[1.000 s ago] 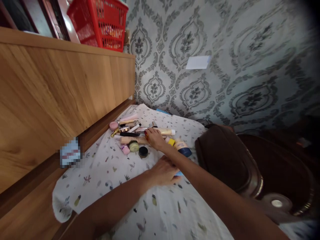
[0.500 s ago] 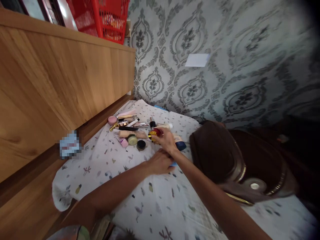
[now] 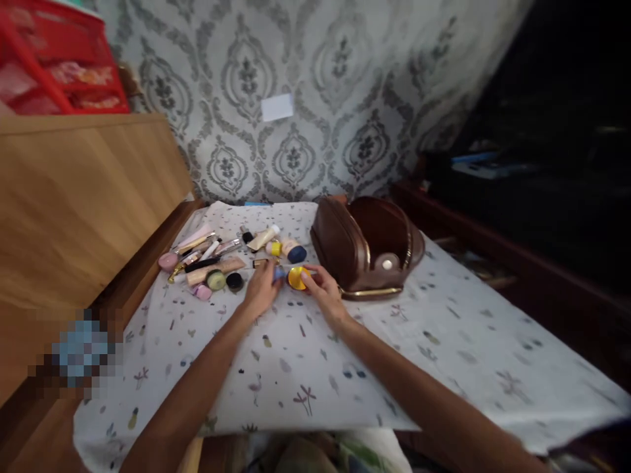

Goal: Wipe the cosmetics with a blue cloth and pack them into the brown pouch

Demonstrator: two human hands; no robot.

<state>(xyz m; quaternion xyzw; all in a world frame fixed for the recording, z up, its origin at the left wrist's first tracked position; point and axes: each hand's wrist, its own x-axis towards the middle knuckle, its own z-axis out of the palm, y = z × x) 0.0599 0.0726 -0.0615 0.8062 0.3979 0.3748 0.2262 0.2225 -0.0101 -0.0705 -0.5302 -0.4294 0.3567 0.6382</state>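
Note:
My right hand (image 3: 326, 290) pinches a small round golden-yellow container (image 3: 296, 278) between thumb and fingers, just above the cloth. Beside it my left hand (image 3: 263, 289) is closed on a small blue item (image 3: 279, 273), whose kind is too blurred to tell. Behind the hands lie a cream tube (image 3: 263, 238) with a white cap, a small yellow-capped bottle (image 3: 274, 248) and a bottle with a dark blue cap (image 3: 296, 253). Left of my left hand are a black round jar (image 3: 234, 282), an olive-lidded jar (image 3: 215, 280) and several brushes and makeup tubes.
An unzipped brown toiletry bag (image 3: 340, 256) stands right of my hands on the patterned white tablecloth (image 3: 296, 368). A wooden cabinet (image 3: 89, 210) borders the left side, with a red basket (image 3: 93, 52) on top. The patterned wall rises behind.
The view has swung right and levelled. My hands, crossed before, are now side by side, the right one holding the golden container at a new angle. The bag's opening shows more fully.

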